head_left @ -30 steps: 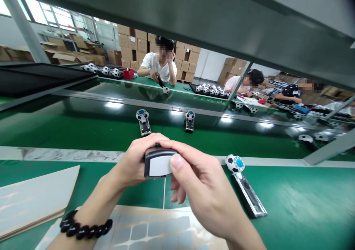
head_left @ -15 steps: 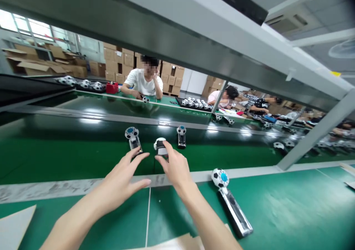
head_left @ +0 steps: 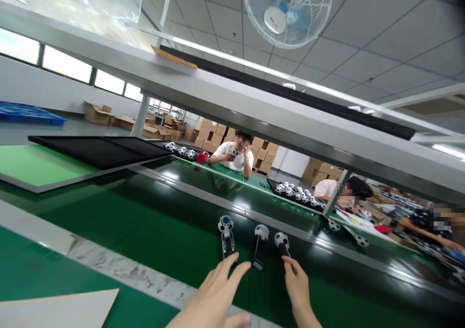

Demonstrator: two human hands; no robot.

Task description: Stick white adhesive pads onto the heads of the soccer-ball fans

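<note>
On the dark green belt lie soccer-ball-headed handheld devices. My left hand [head_left: 223,289] is open, its fingers spread, with fingertips by the lower end of the handle of the leftmost device [head_left: 227,236]; whether they touch it I cannot tell. That device lies with a blue disc on its ball facing up. In the middle, a second device [head_left: 261,236] lies with its handle toward me, between my hands. My right hand [head_left: 298,287] is closed in a pinch on the dark handle of a third device [head_left: 282,241], its ball pointing away from me.
Across the belt [head_left: 163,226] sits a person in white [head_left: 236,159] holding a ball device. A tray of ball devices [head_left: 296,192] stands to their right, near other people. A shelf beam [head_left: 218,93] crosses above. At left are a black panel [head_left: 98,148] and a pale board [head_left: 58,311].
The view has swung up and left. My right hand, earlier at a device between two others, now grips the rightmost of three. My left hand stays open near the leftmost one.
</note>
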